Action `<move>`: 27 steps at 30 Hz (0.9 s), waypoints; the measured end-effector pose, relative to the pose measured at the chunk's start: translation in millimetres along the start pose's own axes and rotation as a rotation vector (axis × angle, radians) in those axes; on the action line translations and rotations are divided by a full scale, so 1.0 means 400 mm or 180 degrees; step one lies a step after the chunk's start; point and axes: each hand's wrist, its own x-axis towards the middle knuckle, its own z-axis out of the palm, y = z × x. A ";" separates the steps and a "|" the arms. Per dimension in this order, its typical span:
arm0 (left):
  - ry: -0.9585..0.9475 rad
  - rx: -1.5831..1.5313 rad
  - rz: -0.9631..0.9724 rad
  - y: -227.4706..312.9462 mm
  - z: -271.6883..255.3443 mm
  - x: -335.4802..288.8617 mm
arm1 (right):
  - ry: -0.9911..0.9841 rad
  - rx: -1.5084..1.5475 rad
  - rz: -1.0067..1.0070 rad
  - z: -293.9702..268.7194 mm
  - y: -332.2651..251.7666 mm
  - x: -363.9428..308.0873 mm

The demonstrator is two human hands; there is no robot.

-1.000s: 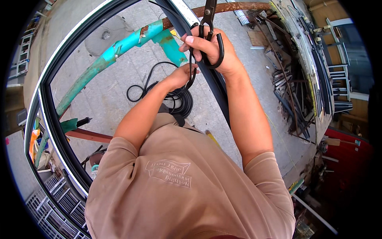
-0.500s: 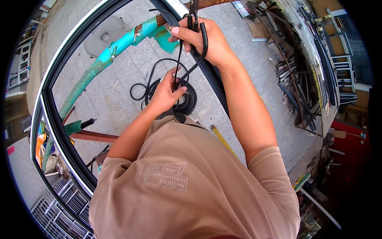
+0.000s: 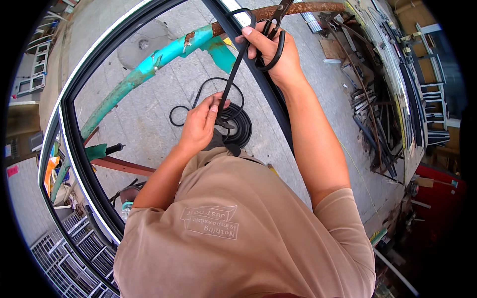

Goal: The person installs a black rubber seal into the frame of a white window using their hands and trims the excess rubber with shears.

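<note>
My right hand is closed around black-handled scissors, whose blades point up and away. Its thumb and fingers also pinch a flat black rubber strip, and a short end of that strip loops over above the thumb. My left hand pinches the same strip lower down and nearer my body. Between the two hands the strip runs fairly straight. Beyond the left hand, a coil of black strip lies on the floor, with a few loose loops at its side.
A large window frame, white with black edging, surrounds the left side and passes under my right arm. Through it runs a peeling green pipe, rusty at its right end. Metal scrap lies at the right, and metal frames at lower left.
My hands are farther apart, and a longer, straighter stretch of the strip shows between them. The strip's end now loops over above my right hand. The whole view has shifted slightly.
</note>
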 end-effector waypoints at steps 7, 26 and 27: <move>0.0124 -0.1812 -0.0960 -0.001 -0.020 0.014 | -0.0054 -0.0525 0.0110 0.009 -0.027 -0.014; 0.0373 0.0438 0.0309 0.017 -0.070 0.056 | -0.0137 -0.0606 0.0230 0.013 -0.041 -0.027; 0.0403 0.0448 0.0410 0.016 -0.071 0.057 | -0.0164 -0.0630 0.0240 0.014 -0.043 -0.027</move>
